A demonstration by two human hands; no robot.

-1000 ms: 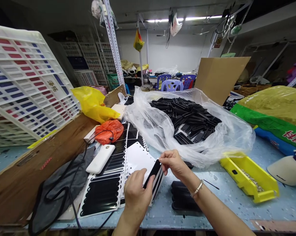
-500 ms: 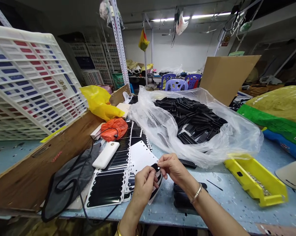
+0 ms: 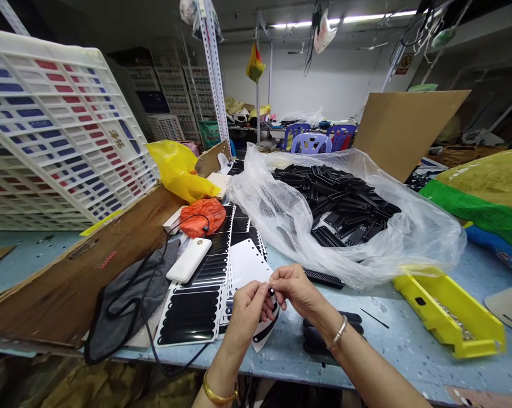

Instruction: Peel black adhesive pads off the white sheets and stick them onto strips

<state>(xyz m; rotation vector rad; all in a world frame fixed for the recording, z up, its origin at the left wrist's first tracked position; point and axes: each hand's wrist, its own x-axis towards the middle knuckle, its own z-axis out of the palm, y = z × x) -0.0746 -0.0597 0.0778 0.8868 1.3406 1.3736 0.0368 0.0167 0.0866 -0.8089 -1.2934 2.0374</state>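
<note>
My left hand and my right hand meet over the front of the table, fingertips pinched close together. A curved white sheet with black strip stickers hangs below them, its upper part hidden by my fingers. My left hand is closed on this sheet. My right hand is pinched at its top edge; whether a sticker is lifted there is too small to tell. Left of my hands lie sheets of black strip stickers and a white sheet. Several black pieces lie stacked near my right wrist.
Behind my hands, a clear plastic bag holds many black combs. A yellow bin with small metal parts stands right. A white power bank, cable, orange bag and wooden board are left.
My fingertips have drawn together at the sheet's top, covering the black rounded end that showed between them. The whole view has shifted slightly.
</note>
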